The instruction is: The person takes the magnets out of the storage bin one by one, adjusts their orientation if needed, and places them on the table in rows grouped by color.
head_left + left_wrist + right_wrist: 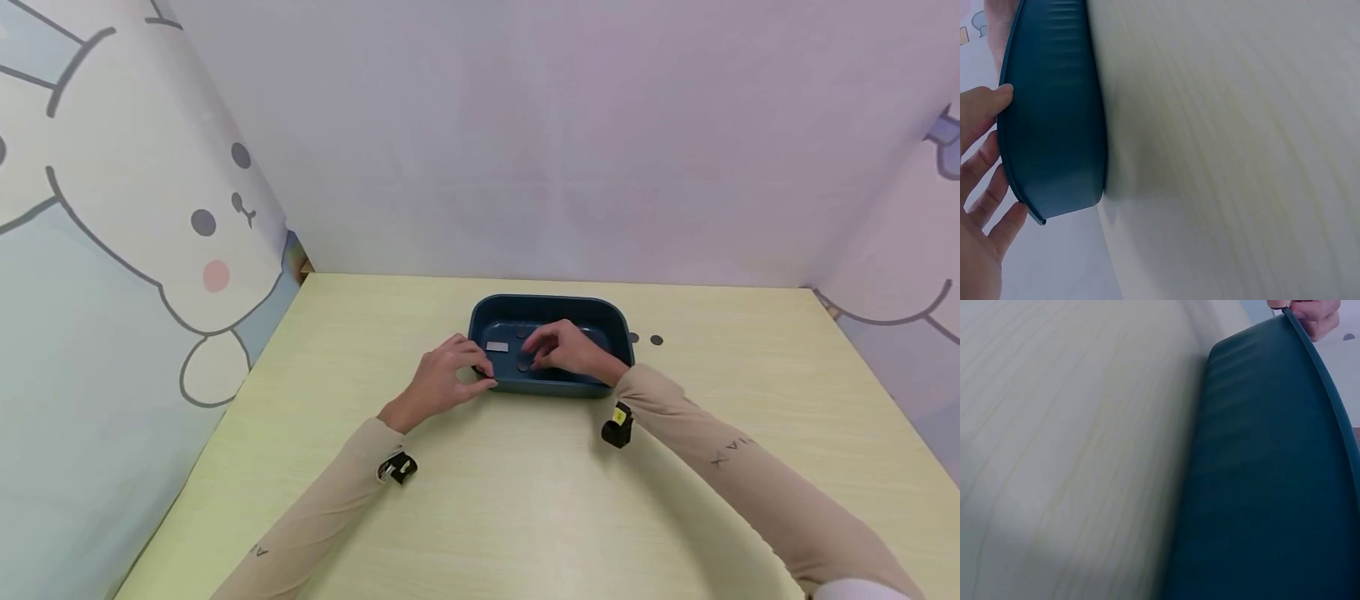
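The dark blue tray [555, 389] stands upright near the far edge of the pale yellow surface [510, 500], about midway across it. On the tray's floor lie a light rectangular piece [497, 347], toward the left end, and 2 dark, flat discs: the front disc [523, 365] is near the front wall, and the back disc [522, 332] is farther in. The left hand [450, 375] pinches the tray's rim at the front left corner, thumb outside the wall and fingers over the edge. The right hand [566, 347] reaches inside the tray, fingers and thumb bent, the tips just beside the front disc; I cannot tell whether they hold anything. The hands are apart. To the right of the tray, 2 more dark discs [657, 340] lie on the surface, the nearer just beside the tray's wall. Both arms wear beige sleeves [750, 471], with a small black device [617, 425] at each wrist. Behind the surface rises a plain pale backdrop [525, 150]; a panel with a cartoon animal [142, 167] stands at the left.
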Available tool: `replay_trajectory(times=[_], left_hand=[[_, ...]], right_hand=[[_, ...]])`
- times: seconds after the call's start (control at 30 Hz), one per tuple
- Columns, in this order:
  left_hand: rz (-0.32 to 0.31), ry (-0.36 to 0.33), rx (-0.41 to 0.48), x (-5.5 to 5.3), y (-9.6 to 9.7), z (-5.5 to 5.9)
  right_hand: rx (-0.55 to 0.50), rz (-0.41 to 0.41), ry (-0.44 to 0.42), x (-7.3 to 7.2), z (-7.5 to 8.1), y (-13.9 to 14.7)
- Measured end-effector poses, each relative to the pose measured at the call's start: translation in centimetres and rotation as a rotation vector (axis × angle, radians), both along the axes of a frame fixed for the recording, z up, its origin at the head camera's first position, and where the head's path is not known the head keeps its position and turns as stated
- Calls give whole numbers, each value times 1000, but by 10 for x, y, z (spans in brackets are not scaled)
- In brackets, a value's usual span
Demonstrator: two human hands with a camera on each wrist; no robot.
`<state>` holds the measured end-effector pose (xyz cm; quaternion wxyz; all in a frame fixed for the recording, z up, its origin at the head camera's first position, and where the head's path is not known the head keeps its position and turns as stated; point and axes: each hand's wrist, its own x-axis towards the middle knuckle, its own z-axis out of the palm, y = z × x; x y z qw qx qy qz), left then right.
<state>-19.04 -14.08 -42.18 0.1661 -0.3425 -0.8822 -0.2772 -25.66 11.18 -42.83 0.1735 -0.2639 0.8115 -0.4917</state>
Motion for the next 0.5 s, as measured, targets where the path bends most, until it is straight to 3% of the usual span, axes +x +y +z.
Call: replay_trajectory(times=[0.17, 0.5], left_hand=[[-2, -9, -1, 0, 0, 0], [-10, 0, 9, 0, -1, 0]], right_hand=[[11, 8, -22, -1, -3, -5], [108, 3, 57, -1, -3, -14]])
